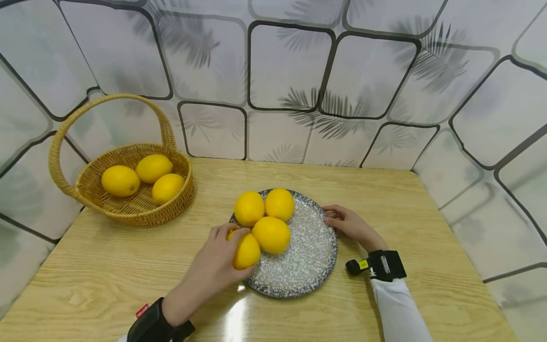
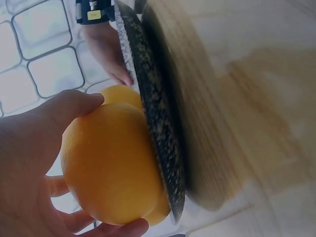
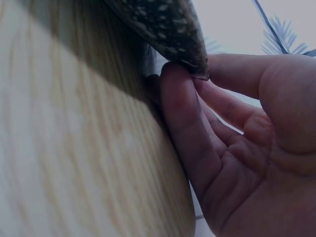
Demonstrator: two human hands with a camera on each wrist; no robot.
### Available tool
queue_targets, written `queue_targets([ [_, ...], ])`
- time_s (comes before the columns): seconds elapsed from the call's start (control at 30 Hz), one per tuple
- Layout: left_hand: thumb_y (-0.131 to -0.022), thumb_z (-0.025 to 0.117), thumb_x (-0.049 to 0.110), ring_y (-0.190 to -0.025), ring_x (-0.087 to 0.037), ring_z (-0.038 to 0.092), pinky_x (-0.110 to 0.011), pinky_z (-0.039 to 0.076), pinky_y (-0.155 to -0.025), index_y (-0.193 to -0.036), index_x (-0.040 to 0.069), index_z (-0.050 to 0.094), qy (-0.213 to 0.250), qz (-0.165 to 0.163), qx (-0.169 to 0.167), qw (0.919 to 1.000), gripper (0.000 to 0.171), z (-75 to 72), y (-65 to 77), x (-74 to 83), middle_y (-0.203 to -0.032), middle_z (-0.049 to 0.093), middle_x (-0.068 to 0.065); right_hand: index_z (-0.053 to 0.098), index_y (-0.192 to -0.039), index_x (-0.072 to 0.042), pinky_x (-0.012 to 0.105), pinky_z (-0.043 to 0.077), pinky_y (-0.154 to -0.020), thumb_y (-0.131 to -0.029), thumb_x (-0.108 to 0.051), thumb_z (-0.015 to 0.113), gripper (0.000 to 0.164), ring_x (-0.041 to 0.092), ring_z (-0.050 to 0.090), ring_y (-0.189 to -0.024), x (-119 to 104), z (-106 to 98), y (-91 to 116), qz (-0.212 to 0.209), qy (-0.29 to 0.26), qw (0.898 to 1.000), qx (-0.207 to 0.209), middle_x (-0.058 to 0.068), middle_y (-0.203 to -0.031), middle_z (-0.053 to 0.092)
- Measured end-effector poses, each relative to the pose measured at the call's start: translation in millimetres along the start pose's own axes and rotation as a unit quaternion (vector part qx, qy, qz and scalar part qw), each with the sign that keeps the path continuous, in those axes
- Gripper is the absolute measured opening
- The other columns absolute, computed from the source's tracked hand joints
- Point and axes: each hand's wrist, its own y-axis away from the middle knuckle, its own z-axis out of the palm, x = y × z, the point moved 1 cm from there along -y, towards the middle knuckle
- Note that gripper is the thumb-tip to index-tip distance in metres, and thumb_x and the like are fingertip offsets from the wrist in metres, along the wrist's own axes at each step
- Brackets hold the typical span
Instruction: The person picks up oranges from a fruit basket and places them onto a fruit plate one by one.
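A speckled grey plate (image 1: 309, 247) with a dark rim sits on the table, carrying yellow lemons at its left side. My left hand (image 1: 215, 259) grips one lemon (image 1: 248, 251) at the plate's left edge, thumb on the near side and fingers over the far side. In the left wrist view this lemon (image 2: 111, 163) lies right against the plate. Beside it on the plate are three more: a lemon (image 1: 271, 235), another lemon (image 1: 249, 208) and a third lemon (image 1: 279, 204). At the right rim, my right hand (image 1: 352, 227) pinches the plate (image 3: 163, 29), with a finger under its edge.
A wicker basket (image 1: 147, 219) with a tall handle stands at the back left, holding three lemons (image 1: 154, 168). The wooden table (image 1: 376, 190) meets a patterned wall (image 1: 290, 71) at the back and sides. Both wrists wear black straps (image 1: 386, 266).
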Motion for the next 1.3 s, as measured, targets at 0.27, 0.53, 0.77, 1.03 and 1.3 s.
queue_targets([
  [0.27,-0.075,0.087,0.047,-0.125,-0.036,0.052,-0.051,0.060,-0.088,-0.136,0.017,0.058,-0.006,0.016,0.001,0.9999,0.074,6.2,-0.5,1.1,-0.137,0.053,-0.015,0.045,-0.151,-0.005,0.027,0.055,-0.077,-0.105,-0.029,0.057,0.054,0.014,0.062,-0.094,0.7,0.2,-0.4,0.004,-0.004,1.000,-0.002,0.024,-0.131,0.062],
  [0.53,-0.075,0.087,0.047,-0.126,-0.036,0.053,-0.050,0.060,-0.090,-0.138,0.015,0.056,-0.026,0.025,0.003,0.9993,0.077,7.2,-1.2,1.5,-0.137,0.053,-0.015,0.044,-0.151,-0.004,0.026,0.055,-0.078,-0.105,-0.028,0.057,0.054,0.015,0.063,-0.096,-1.0,-0.1,0.9,0.002,0.000,1.000,-0.002,0.024,-0.131,0.061],
  [0.77,-0.076,0.085,0.053,-0.125,-0.036,0.055,-0.049,0.059,-0.094,-0.139,0.011,0.055,-0.055,0.028,0.013,0.9980,0.081,5.9,-0.2,2.4,-0.138,0.053,-0.017,0.045,-0.151,-0.004,0.026,0.055,-0.078,-0.105,-0.028,0.057,0.053,0.015,0.063,-0.095,-0.5,1.0,0.7,0.000,0.004,1.000,0.003,0.024,-0.130,0.062],
  [1.03,-0.083,0.077,0.058,-0.129,-0.037,0.054,-0.052,0.053,-0.104,-0.141,0.011,0.055,-0.058,0.017,0.000,0.9982,0.077,3.1,-1.2,3.4,-0.142,0.052,-0.017,0.046,-0.150,-0.004,0.027,0.054,-0.078,-0.105,-0.029,0.057,0.053,0.015,0.062,-0.095,0.6,1.2,0.6,0.001,0.008,1.000,0.005,0.024,-0.130,0.062],
  [1.3,-0.090,0.070,0.056,-0.130,-0.036,0.053,-0.051,0.051,-0.105,-0.143,0.011,0.054,-0.055,0.003,-0.006,0.9984,0.071,0.5,-1.3,3.0,-0.143,0.053,-0.016,0.046,-0.150,-0.004,0.027,0.055,-0.077,-0.105,-0.028,0.057,0.052,0.015,0.063,-0.094,-0.4,1.1,0.7,0.002,0.006,1.000,0.007,0.024,-0.131,0.063],
])
